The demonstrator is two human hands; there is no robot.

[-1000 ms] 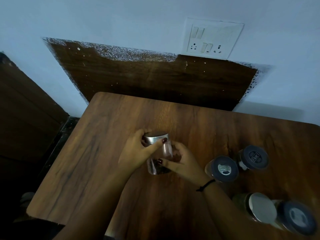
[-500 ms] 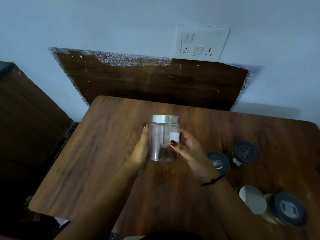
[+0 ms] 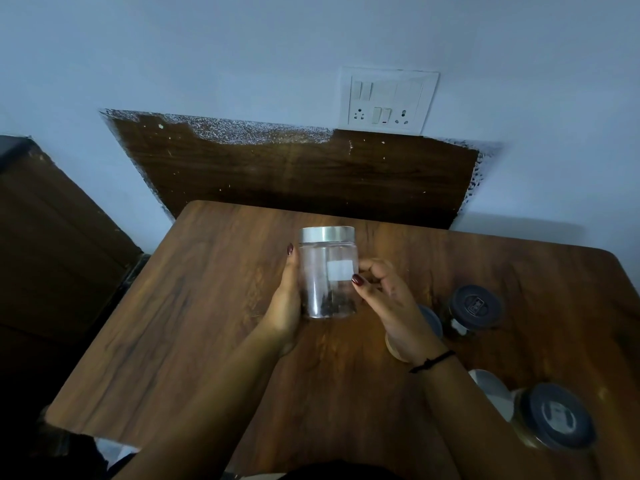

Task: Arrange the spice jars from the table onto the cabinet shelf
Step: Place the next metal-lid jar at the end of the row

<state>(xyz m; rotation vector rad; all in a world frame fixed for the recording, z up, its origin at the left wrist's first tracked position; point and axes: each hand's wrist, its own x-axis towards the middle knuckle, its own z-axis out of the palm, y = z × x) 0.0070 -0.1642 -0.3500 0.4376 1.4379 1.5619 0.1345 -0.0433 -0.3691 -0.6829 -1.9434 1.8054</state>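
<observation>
A clear jar (image 3: pixel 327 275) with a silver lid, a white label and dark spice at its bottom is held upright above the wooden table (image 3: pixel 207 323). My left hand (image 3: pixel 285 306) lies flat along its left side, fingers straight. My right hand (image 3: pixel 384 299) grips its right side, thumb on the label's edge. Other spice jars stand on the table to the right: a dark-lidded jar (image 3: pixel 474 308), one partly hidden behind my right wrist (image 3: pixel 431 322), a silver-lidded jar (image 3: pixel 491 389) and a dark-lidded jar (image 3: pixel 554 417) at the near right.
A dark wooden panel (image 3: pixel 304 174) runs along the wall behind the table, with a white switch and socket plate (image 3: pixel 389 100) above it. Dark wooden furniture (image 3: pixel 52 254) stands at the left. The cabinet shelf is not in view.
The jar has been lifted from a tilted hold near the table to upright. My left hand has moved from its lid to its left side, and the label now faces me.
</observation>
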